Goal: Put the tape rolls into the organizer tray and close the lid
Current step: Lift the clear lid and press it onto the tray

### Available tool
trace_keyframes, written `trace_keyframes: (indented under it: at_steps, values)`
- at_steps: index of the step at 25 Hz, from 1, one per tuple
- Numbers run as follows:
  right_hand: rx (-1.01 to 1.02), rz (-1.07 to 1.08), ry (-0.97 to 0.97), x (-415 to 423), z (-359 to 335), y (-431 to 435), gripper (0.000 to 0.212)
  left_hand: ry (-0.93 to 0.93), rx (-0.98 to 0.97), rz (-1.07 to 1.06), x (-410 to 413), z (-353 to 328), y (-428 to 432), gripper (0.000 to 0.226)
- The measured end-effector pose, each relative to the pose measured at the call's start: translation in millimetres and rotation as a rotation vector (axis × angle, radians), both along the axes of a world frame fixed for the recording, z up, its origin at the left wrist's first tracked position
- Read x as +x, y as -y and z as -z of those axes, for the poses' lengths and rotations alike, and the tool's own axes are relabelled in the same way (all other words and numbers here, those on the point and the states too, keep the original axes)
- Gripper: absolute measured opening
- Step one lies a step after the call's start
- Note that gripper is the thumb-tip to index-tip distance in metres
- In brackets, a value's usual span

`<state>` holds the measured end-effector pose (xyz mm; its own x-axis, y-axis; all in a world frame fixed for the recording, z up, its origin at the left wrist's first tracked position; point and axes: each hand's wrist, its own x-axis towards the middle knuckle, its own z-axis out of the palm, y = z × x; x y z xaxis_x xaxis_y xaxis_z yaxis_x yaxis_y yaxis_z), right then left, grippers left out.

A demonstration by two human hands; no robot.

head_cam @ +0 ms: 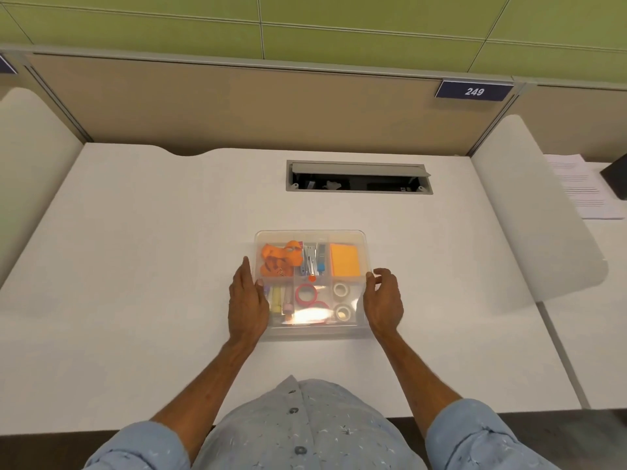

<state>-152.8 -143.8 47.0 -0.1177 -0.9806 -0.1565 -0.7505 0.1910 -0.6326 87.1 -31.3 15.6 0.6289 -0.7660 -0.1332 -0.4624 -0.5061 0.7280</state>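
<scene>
A clear plastic organizer tray [310, 236] sits in the middle of the white desk, with its transparent lid [346, 329] lying on top. Through the lid I see red tape rolls [306, 294] in the front middle compartment and two white tape rolls [341, 290] in the front right one. My left hand [247, 301] lies against the tray's left side, thumb on the lid. My right hand [383, 301] rests at the right edge, fingertips touching the lid's rim. Whether the lid is fully seated I cannot tell.
Other compartments hold an orange strap [278, 259], staplers [310, 261], orange sticky notes [345, 260] and markers [280, 298]. An open cable hatch [358, 176] lies behind the tray. Papers [582, 186] lie on the neighbouring desk to the right, past a white divider [529, 215].
</scene>
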Motion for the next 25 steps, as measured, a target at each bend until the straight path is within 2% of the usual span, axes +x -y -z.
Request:
trace_keyframes:
  at_steps: [2, 4, 6, 8, 11, 18, 25]
  values:
    - [-0.146, -0.093, -0.129, -2, 2, -12, 0.034, 0.199, -0.028, 0.091, -9, 2, -8, 0.06]
    - [-0.237, -0.244, -0.242, -7, 10, -28, 0.043, 0.378, -0.029, 0.273, -20, 8, -20, 0.061]
    - [-0.215, -0.447, -0.377, -15, 20, -48, 0.057, 0.447, 0.012, 0.389, -29, 16, -31, 0.061]
    - [-0.165, -0.584, -0.483, -20, 30, -58, 0.064, 0.468, 0.09, 0.401, -33, 21, -36, 0.062]
    - [-0.095, -0.612, -0.529, -17, 35, -61, 0.067, 0.499, 0.193, 0.391, -34, 23, -36, 0.064]
    - [-0.058, -0.638, -0.602, -17, 32, -60, 0.065, 0.655, 0.276, 0.457, -34, 28, -36, 0.062]
    - [0.042, -0.664, -0.514, -14, 23, -56, 0.066, 0.552, 0.254, 0.446, -37, 17, -35, 0.073]
